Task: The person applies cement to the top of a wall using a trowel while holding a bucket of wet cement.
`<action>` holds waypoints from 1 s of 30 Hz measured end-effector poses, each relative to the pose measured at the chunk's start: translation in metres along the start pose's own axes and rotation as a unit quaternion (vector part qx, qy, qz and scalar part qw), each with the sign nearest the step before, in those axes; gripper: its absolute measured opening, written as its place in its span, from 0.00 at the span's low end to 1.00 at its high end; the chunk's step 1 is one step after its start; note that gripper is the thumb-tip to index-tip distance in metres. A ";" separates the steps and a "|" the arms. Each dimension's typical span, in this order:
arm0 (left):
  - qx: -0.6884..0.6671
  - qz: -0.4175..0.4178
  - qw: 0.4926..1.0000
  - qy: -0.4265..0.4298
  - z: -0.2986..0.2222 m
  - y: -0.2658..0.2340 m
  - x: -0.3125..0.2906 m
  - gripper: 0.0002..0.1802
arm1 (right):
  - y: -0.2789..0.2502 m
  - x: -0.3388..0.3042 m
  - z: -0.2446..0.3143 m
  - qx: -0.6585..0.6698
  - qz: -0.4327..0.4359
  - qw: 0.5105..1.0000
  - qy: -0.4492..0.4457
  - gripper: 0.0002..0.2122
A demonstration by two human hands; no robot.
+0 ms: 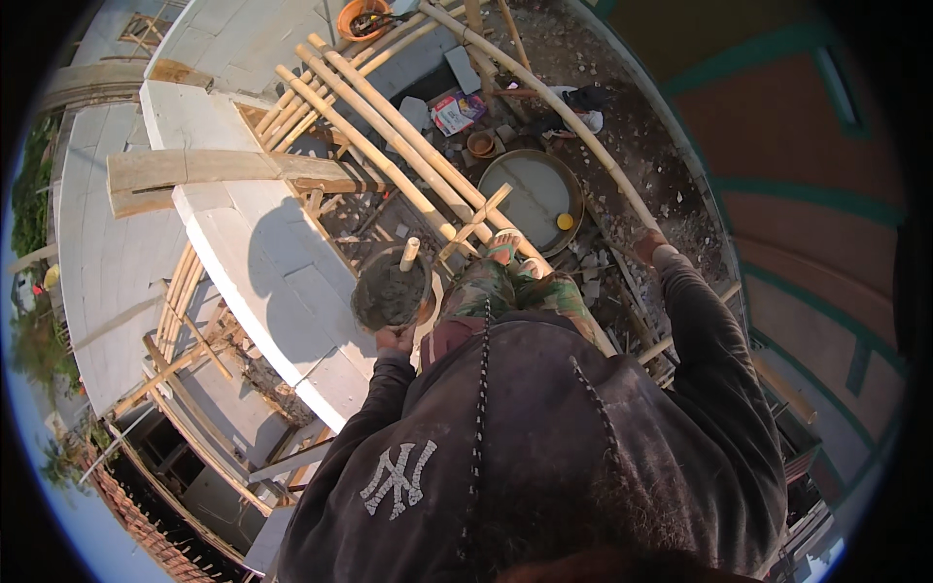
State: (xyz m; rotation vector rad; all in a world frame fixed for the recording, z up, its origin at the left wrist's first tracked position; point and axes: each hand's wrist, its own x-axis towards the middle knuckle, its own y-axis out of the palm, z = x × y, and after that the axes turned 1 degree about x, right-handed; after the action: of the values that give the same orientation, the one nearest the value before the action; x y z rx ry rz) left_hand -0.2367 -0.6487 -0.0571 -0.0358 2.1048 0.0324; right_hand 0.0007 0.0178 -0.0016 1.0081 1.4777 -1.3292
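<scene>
My left hand (394, 338) is closed on the near rim of a round bucket (429, 280), low at my left side. Wet grey mortar (381, 296) fills much of the bucket, and a short bamboo end (409, 255) stands up beside its far rim. Out to the right, my right hand (649, 246) is wrapped around a long bamboo pole (604, 155) that slants away to the far left. My sandalled feet (504, 245) rest on the bamboo poles of a scaffold (418, 146).
A pale block wall (282, 262) runs along my left, with a wooden plank (194, 175) across it. Below lie a round basin of water (525, 185) with a yellow scoop (565, 222), and rubble. An orange bucket (364, 19) sits far ahead; a building wall (777, 146) stands right.
</scene>
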 end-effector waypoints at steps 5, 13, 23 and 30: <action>0.320 0.062 0.941 0.093 -0.026 0.053 0.029 0.09 | 0.234 -0.037 0.024 0.134 0.032 0.973 0.183 0.11; 0.421 0.004 0.899 0.117 -0.053 0.092 -0.027 0.16 | 0.241 -0.045 0.147 0.871 -0.048 0.409 0.268 0.13; 0.461 0.027 0.865 0.194 -0.086 0.088 -0.019 0.21 | 0.160 -0.014 0.153 0.947 -0.096 0.270 0.144 0.11; 0.478 0.026 0.863 0.161 -0.132 0.094 0.061 0.17 | 0.131 0.036 0.083 0.942 -0.131 0.237 0.199 0.11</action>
State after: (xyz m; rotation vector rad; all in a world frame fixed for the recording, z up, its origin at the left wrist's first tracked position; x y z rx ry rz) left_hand -0.3844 -0.5609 -0.0414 0.6510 2.2246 -1.0477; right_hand 0.1231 -0.0519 -0.0762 2.5118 -1.0352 -3.0877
